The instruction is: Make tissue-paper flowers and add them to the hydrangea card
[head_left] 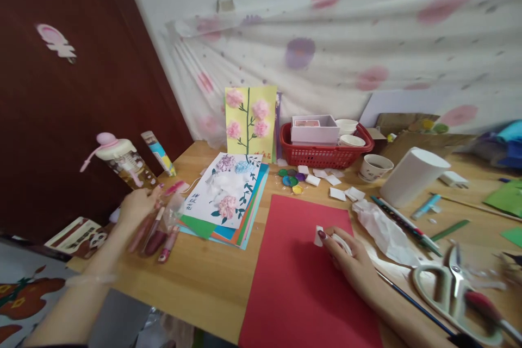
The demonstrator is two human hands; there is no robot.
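Right hand (346, 255): pinches small white piece (318, 236) between thumb and finger, over red paper sheet (302, 272). Looks short, pale and straight-edged; too small to identify the material. Also holds curved white item (342, 243) within the same fingers, partly hidden.

Beneath the right hand: red paper sheet, flat, evenly coloured, matte, straight along visible edges, shaded near the wrist.

Left hand (141, 206): reaches down at the far end of a bundle of pink and dark-red tubes (155, 236). Blurred at fingertips; cannot tell whether gripping or only touching.

Between the hands, farther forward: white paper flower picture (204, 185), with puffy purple, blue, white and pink blooms plus dark green leaves, on coloured sheets (256, 201). Behind this, upright: yellow flower picture (261, 144) with pink blooms on one dark stem.

Ahead of the right hand: small paint pots (297, 189), white blocks (337, 193), red basket (326, 159). Right of the same hand: crumpled tissue (385, 231), scissors (457, 277). Just left of the left hand, slightly forward: pink-topped bottle (126, 162).
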